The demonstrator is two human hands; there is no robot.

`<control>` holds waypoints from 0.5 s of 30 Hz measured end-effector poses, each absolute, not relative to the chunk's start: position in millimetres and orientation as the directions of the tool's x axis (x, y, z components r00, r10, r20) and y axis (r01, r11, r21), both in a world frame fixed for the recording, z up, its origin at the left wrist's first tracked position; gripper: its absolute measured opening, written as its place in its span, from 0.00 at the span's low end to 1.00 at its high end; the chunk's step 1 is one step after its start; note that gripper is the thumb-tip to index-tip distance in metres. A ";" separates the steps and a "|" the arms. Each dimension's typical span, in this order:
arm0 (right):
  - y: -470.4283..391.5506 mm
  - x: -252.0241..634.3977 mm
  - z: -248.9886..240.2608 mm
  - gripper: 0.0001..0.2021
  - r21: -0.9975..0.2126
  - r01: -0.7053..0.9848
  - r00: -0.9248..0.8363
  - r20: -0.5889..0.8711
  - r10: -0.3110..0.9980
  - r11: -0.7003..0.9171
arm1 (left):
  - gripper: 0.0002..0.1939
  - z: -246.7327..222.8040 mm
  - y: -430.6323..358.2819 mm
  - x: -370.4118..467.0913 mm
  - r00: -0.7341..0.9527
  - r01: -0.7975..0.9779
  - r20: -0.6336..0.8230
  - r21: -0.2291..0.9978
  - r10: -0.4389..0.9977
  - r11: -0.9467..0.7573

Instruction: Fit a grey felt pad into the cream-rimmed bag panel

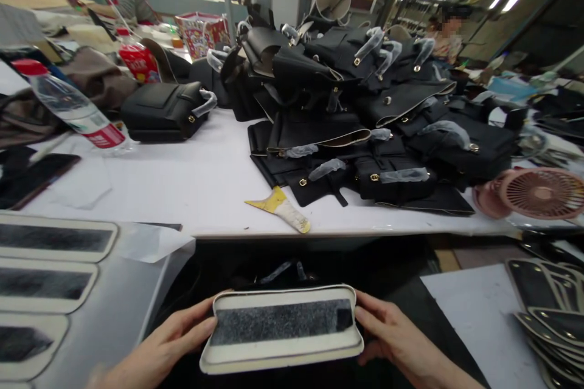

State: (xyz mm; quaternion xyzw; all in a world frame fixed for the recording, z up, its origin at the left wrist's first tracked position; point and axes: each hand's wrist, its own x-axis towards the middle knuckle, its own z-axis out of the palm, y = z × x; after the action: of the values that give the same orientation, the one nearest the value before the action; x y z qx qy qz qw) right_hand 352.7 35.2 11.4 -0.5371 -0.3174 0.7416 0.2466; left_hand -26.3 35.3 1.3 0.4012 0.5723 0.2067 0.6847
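Note:
Between my two hands is a cream-edged bag base panel (278, 322) with a dark fuzzy strip along its middle. My left hand (182, 331) grips its left end, thumb on the near face. At the opposite end my right hand (383, 328) pinches the panel in the same way. Behind the panel, low and in shadow, is black material with clear plastic wrap, perhaps a bag body; most of it is hidden. Similar panels (45, 282) lie in a row on the grey surface to my left.
Black bags (314, 127) are heaped on the white table (182, 188). A yellow-and-white scraper-like tool (283, 209) lies near its edge. A pink fan (538, 193) and stacked black panels (552, 316) are right; a water bottle (77, 109) leans left. Two people sit beyond.

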 end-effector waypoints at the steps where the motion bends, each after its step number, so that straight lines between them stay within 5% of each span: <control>1: 36.7 352.6 12.5 0.25 -0.717 -0.029 -0.301 -0.659 0.690 -0.697 | 0.32 -4.5 34.8 -29.1 0.279 0.167 -0.623 0.781 0.730 0.602; 10: 43.2 357.1 -0.8 0.26 -0.578 -0.115 -0.298 -0.756 0.583 -0.808 | 0.32 -19.7 37.1 -35.1 0.345 0.112 -0.665 0.730 0.662 0.674; 15: 42.5 357.5 -8.0 0.27 -0.599 -0.075 -0.270 -0.758 0.594 -0.798 | 0.34 -10.4 39.4 -24.0 0.243 0.105 -0.655 0.751 0.715 0.652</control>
State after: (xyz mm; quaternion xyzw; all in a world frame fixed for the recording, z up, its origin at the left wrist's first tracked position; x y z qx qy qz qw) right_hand 357.5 42.5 -8.0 -0.5629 -0.2306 0.7628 0.2192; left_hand -24.0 39.4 -10.4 0.3561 0.5756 0.2169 0.7035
